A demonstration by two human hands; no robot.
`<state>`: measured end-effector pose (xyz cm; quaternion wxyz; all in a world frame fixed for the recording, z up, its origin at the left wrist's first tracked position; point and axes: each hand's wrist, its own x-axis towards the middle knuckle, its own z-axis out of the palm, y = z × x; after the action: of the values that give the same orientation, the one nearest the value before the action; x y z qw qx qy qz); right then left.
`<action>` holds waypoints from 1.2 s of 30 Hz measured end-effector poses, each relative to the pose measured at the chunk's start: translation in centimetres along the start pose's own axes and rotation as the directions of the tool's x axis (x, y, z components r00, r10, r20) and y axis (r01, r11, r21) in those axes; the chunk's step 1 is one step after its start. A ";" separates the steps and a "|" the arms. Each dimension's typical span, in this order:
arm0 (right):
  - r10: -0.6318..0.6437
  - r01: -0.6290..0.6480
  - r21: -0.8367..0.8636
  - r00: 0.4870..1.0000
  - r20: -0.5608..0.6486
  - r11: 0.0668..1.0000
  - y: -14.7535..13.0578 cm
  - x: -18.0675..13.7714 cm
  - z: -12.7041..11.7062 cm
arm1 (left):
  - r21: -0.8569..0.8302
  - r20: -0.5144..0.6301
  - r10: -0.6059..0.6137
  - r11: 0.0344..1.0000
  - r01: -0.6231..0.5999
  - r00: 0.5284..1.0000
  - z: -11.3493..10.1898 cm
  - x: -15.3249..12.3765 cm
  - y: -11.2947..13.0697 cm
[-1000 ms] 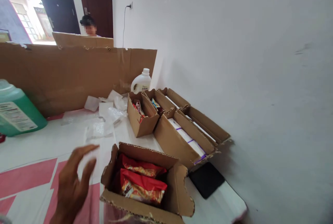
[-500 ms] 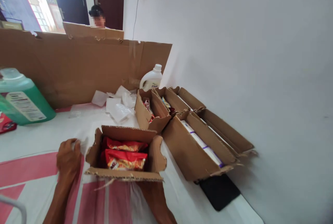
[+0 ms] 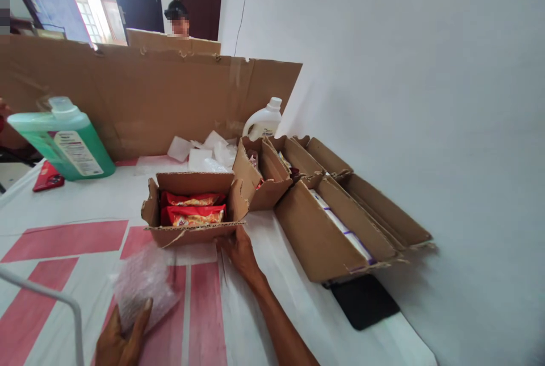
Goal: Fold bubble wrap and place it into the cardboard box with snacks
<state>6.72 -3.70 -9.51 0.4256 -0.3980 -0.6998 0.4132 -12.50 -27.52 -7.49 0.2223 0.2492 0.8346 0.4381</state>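
Left hand [image 3: 121,340] drew back w/ bubble wrap [image 3: 142,286], fingers pinching it; right hand [image 3: 238,249] fingers on box [image 3: 191,234].

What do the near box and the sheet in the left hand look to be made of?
Box: brown corrugated cardboard, matte, with ragged torn edges. Sheet: apparently clear bubble wrap, glossy and dimpled, under the left hand; blur leaves it uncertain.
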 end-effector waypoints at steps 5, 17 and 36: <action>0.076 -0.076 0.009 0.994 -0.072 0.997 -3.0 -4.1 -0.7 | -0.260 0.218 0.035 0.965 0.024 0.975 1.6 -2.4 4.5; 0.128 -0.180 0.294 0.974 0.190 0.939 -11.9 -12.7 -3.7 | -0.250 0.210 0.318 0.932 -0.264 0.925 0.9 -6.7 6.5; -0.369 0.376 -0.102 0.926 0.083 0.921 -12.2 -15.5 -2.4 | -0.309 0.178 0.237 0.935 -0.174 0.955 2.2 -9.8 7.4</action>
<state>11.40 -21.34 -1.72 0.4505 -0.2686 -0.7985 0.2955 -2.00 -28.48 -0.91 0.2970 0.3457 0.7019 0.5474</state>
